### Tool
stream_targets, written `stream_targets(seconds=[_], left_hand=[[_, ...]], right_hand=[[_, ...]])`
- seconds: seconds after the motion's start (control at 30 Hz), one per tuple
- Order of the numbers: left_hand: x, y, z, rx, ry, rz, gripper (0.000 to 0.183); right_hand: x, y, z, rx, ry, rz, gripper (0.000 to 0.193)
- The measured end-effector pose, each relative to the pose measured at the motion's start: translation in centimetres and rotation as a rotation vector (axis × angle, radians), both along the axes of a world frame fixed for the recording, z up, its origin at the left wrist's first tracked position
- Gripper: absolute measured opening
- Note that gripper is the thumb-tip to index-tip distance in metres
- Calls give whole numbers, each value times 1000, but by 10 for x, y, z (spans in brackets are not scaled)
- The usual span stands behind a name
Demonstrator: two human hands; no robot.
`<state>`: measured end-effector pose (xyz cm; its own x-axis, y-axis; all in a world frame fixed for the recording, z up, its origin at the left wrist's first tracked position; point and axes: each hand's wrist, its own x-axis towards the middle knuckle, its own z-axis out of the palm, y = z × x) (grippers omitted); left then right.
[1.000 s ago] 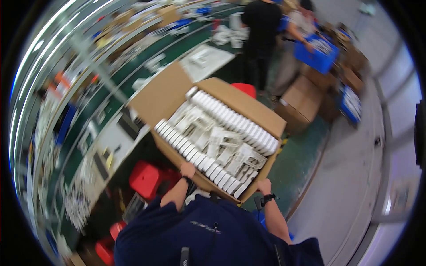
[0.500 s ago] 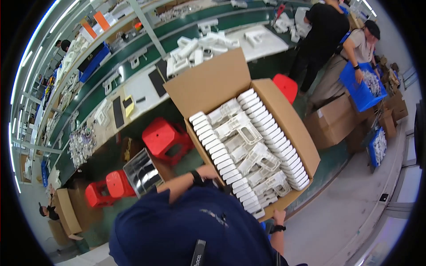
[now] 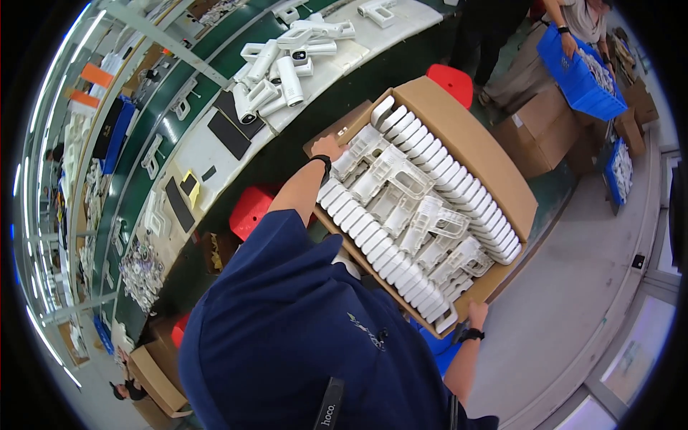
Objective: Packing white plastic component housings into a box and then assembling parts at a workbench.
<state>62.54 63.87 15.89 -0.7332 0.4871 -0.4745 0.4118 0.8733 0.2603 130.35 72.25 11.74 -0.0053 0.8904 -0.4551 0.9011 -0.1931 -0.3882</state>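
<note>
In front of my body is an open cardboard box (image 3: 494, 161), tilted in the picture. Two tight rows of white rounded plastic parts, a left row (image 3: 376, 247) and a right row (image 3: 459, 172), line its long sides. Between them lie several white gun-shaped plastic shells (image 3: 408, 172), their ribbed insides showing. My left hand (image 3: 330, 147) grips the far left corner, its fingers partly hidden at the rim. At the near right corner, my right hand (image 3: 476, 313) is closed on the box's edge. Both wrists wear black bands.
A long white worktable (image 3: 190, 158) curves along the left, with a pile of white gun-shaped housings (image 3: 290, 68) on it. Red stools (image 3: 451, 82) stand near the box. At the far right a person holds a blue crate (image 3: 580, 75), above another cardboard box (image 3: 534, 132).
My left hand has moved from the box's near left side to its far left corner. The far flap, upright before, now lies folded outward. My right hand stays at the near right corner.
</note>
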Motion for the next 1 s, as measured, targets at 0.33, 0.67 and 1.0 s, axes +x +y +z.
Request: stream_targets(seconds=[0.33, 0.67, 1.0], left_hand=[[-163, -8, -45, 205, -19, -553, 18], [-353, 58, 1, 228, 95, -566, 18], [-349, 44, -20, 279, 166, -478, 35]], right_hand=[[-155, -22, 26, 57, 259, -226, 25], [-359, -35, 21, 66, 163, -119, 24], [-351, -6, 5, -87, 211, -108, 26]])
